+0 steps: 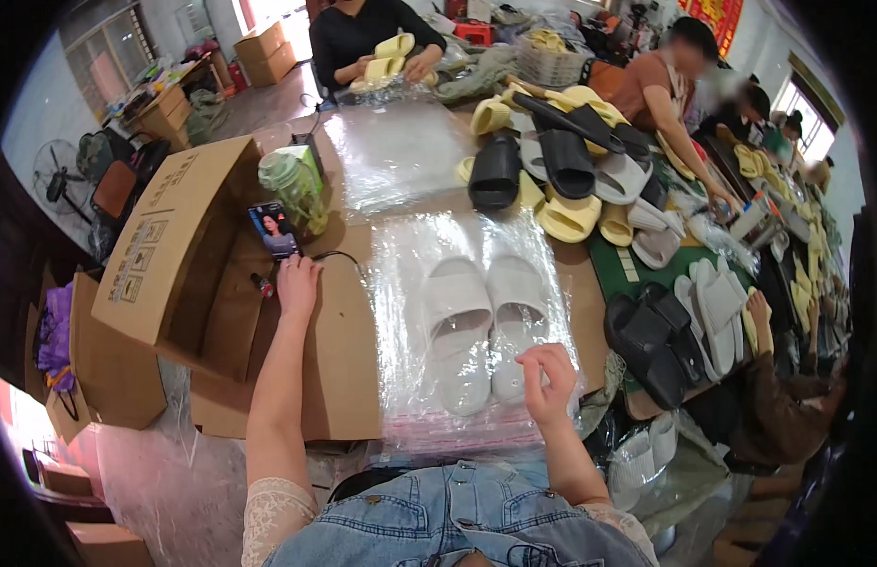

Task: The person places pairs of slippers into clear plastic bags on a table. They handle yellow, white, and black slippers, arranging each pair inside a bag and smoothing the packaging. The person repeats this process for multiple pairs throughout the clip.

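Observation:
My left hand [298, 283] reaches forward with its fingers stretched out, the tips touching the lower part of a smartphone [274, 232]. The phone stands tilted beside the open cardboard box, its screen lit with a picture of a person. Over the right slipper's heel hovers my right hand [550, 378], fingers curled in and nothing seen in them. A pair of light grey slippers, the left slipper [457, 326] and the right slipper [516, 312], lies side by side, toes away from me, on a stack of clear plastic bags [401, 369].
An open cardboard box [174, 250] and a green-lidded jar [285, 175] stand at the left. More clear bags [396, 146] lie farther back. Black, yellow and grey slippers [566, 161] are heaped at the back right, with black slippers [646, 340] nearer. Co-workers are across and to the right.

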Action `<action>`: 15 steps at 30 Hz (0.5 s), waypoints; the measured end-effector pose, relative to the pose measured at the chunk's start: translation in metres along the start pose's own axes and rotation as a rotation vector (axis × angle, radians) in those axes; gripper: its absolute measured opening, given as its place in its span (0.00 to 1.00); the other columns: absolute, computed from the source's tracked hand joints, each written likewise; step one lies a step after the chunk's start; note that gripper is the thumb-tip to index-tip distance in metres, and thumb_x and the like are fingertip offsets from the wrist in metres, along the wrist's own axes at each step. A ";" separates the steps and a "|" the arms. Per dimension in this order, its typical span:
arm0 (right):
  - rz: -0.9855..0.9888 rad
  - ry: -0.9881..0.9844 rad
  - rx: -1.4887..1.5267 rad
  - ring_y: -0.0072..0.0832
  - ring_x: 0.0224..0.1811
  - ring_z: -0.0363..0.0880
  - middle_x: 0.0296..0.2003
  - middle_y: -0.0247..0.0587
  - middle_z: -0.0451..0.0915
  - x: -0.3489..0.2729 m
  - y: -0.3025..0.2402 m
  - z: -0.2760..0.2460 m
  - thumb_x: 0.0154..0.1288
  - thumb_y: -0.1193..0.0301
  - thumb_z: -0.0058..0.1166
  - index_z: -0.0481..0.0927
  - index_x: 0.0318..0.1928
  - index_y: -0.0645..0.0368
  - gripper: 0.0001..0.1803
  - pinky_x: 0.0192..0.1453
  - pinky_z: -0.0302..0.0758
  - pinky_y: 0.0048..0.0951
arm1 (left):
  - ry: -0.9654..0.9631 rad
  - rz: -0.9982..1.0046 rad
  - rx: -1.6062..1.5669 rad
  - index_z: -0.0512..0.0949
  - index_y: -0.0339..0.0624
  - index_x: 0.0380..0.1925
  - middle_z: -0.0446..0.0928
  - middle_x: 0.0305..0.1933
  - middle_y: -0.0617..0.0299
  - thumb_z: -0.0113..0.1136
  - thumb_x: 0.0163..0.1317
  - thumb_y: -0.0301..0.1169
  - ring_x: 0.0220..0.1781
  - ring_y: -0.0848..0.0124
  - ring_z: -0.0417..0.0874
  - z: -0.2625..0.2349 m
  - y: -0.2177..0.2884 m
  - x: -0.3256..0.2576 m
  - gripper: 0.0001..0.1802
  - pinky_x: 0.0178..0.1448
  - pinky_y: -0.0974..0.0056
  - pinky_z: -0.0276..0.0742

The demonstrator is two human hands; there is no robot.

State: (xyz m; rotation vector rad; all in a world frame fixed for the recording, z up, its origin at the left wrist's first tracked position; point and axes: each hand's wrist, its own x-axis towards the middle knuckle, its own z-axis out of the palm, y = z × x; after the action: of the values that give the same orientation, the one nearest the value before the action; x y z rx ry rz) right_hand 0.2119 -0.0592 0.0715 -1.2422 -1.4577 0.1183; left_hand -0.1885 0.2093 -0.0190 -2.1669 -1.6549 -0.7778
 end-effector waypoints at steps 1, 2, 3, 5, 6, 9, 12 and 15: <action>0.004 -0.016 -0.007 0.39 0.34 0.81 0.30 0.43 0.83 0.004 -0.001 0.000 0.61 0.81 0.61 0.85 0.32 0.62 0.03 0.40 0.76 0.35 | 0.029 0.003 0.018 0.78 0.40 0.36 0.76 0.42 0.52 0.65 0.65 0.37 0.49 0.50 0.77 0.001 0.000 -0.002 0.12 0.51 0.48 0.76; 0.027 -0.037 -0.054 0.40 0.32 0.82 0.29 0.42 0.82 0.007 -0.002 0.002 0.61 0.80 0.62 0.84 0.32 0.61 0.02 0.37 0.77 0.36 | 0.002 -0.004 0.008 0.78 0.40 0.36 0.75 0.42 0.52 0.65 0.66 0.36 0.50 0.50 0.77 0.001 -0.002 -0.003 0.11 0.52 0.47 0.76; 0.080 -0.064 -0.091 0.39 0.32 0.82 0.29 0.41 0.82 0.011 -0.003 0.004 0.61 0.79 0.63 0.84 0.32 0.60 0.01 0.37 0.77 0.37 | -0.002 -0.001 -0.018 0.78 0.40 0.36 0.75 0.42 0.52 0.65 0.66 0.35 0.50 0.50 0.77 0.000 0.000 -0.002 0.10 0.52 0.47 0.76; 0.188 -0.120 -0.160 0.39 0.32 0.82 0.28 0.41 0.81 0.015 -0.003 0.010 0.61 0.77 0.64 0.83 0.32 0.59 0.02 0.36 0.77 0.38 | -0.010 0.003 -0.067 0.78 0.40 0.36 0.75 0.42 0.52 0.64 0.66 0.35 0.50 0.50 0.77 -0.003 0.003 -0.002 0.10 0.52 0.48 0.76; 0.198 -0.155 -0.201 0.38 0.32 0.83 0.29 0.40 0.81 0.016 0.003 0.014 0.62 0.72 0.66 0.83 0.33 0.58 0.05 0.36 0.78 0.40 | -0.014 -0.008 -0.098 0.78 0.40 0.36 0.75 0.43 0.50 0.64 0.67 0.33 0.50 0.50 0.76 -0.006 0.003 -0.002 0.08 0.53 0.48 0.75; 0.227 -0.160 -0.299 0.40 0.33 0.84 0.30 0.41 0.82 0.017 0.018 0.031 0.64 0.64 0.67 0.83 0.37 0.57 0.11 0.37 0.79 0.41 | 0.085 0.006 -0.171 0.76 0.38 0.35 0.74 0.40 0.49 0.64 0.65 0.30 0.47 0.47 0.75 0.000 0.000 -0.005 0.08 0.53 0.46 0.72; 0.351 -0.249 -0.411 0.43 0.35 0.84 0.32 0.44 0.83 0.023 0.028 0.044 0.64 0.53 0.67 0.80 0.40 0.60 0.22 0.38 0.79 0.44 | 0.058 -0.066 -0.142 0.78 0.37 0.37 0.75 0.42 0.49 0.64 0.65 0.29 0.48 0.48 0.75 -0.001 0.004 -0.006 0.06 0.55 0.47 0.73; 0.361 -0.257 -0.485 0.46 0.36 0.84 0.32 0.46 0.82 0.026 0.035 0.055 0.64 0.51 0.67 0.78 0.40 0.61 0.24 0.39 0.78 0.46 | 0.062 -0.089 -0.112 0.80 0.37 0.39 0.77 0.44 0.50 0.63 0.65 0.28 0.51 0.49 0.76 0.001 0.004 -0.009 0.07 0.56 0.48 0.74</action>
State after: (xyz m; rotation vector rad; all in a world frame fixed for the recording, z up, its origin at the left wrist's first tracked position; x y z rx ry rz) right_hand 0.1965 0.0049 0.0464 -1.9415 -1.5151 0.1785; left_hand -0.1857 0.2015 -0.0246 -2.1317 -1.7245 -0.9747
